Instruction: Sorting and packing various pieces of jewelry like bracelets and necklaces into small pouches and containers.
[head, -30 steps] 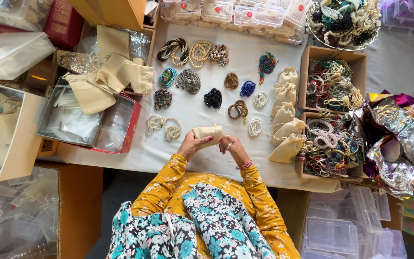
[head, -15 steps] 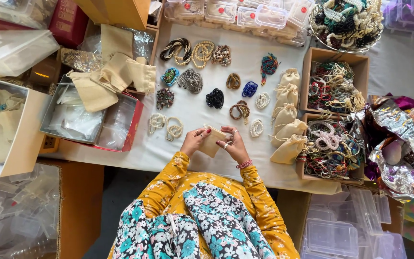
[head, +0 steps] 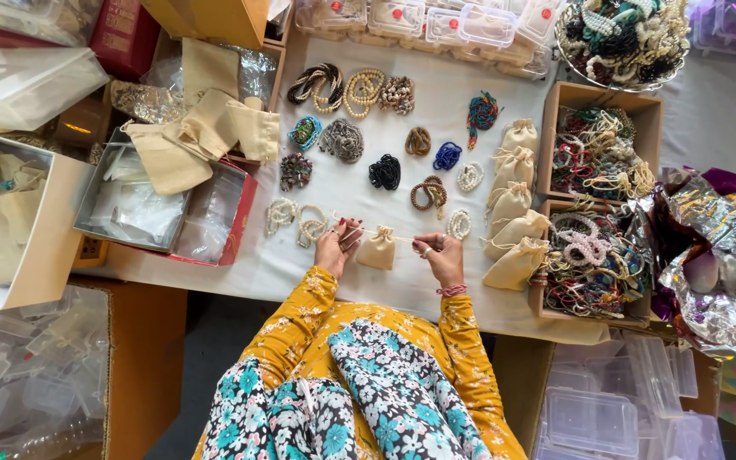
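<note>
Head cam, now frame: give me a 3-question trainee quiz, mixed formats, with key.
1. True or false: the small beige pouch hangs between the left hand and the right hand by its drawstrings.
2. Multiple choice: where does the row of filled beige pouches lie?
A. inside the red-sided box
B. on the white cloth, left of the two cardboard boxes of bracelets
C. in the wire basket at top right
3. Fill in: the bracelet coil lying on the white cloth nearest the right hand is ____ in colour.

Key: 1 true; 2 B; 3 white, the white bead bracelet.
</note>
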